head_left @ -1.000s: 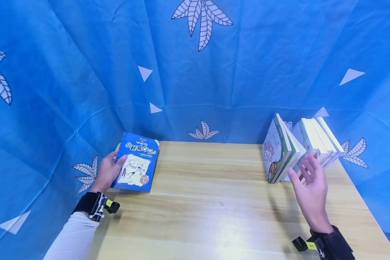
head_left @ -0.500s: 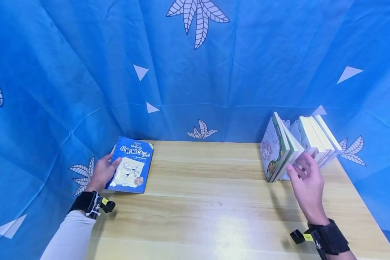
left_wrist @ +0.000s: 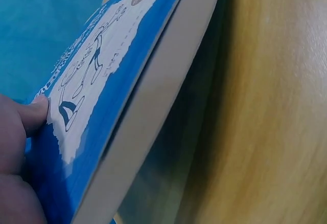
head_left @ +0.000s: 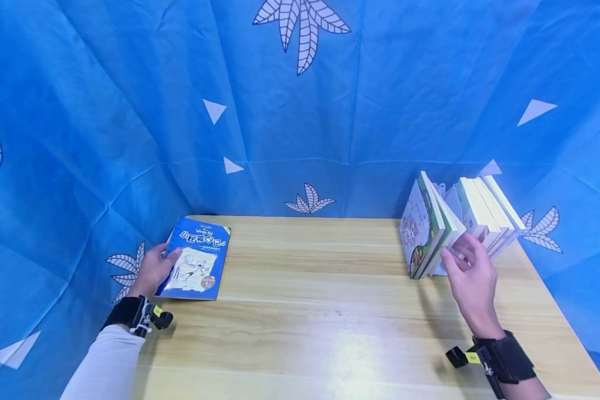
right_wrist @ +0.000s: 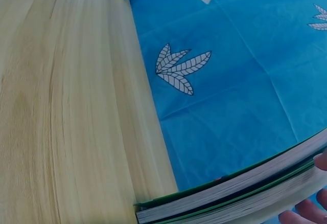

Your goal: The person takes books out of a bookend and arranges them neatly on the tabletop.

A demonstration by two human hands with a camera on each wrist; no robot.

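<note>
A blue paperback book [head_left: 195, 258], "Diary of a Wimpy Kid" on its cover, is in my left hand [head_left: 156, 270]. The thumb lies on the front cover and the fingers are hidden behind it. In the left wrist view, the paperback [left_wrist: 97, 70] tilts over the wooden table, page edges facing the camera. At the right, several books stand in a row. My right hand [head_left: 472, 280] grips a green-and-white book [head_left: 450, 225] near the row's left end, thumb on one side and curled fingers on the other. In the right wrist view only its fingertips [right_wrist: 309, 211] show, beside the page edges.
The wooden table [head_left: 305, 316] runs back to a blue curtain [head_left: 300, 122] printed with leaves. A picture-covered book [head_left: 416, 230] stands at the row's left end. More thick white books [head_left: 490, 205] lean at the right, near the table's right edge.
My left hand has moved left and slightly toward me with the blue paperback, lowering it. My right hand has closed in on the green-and-white book from just in front of the row.
</note>
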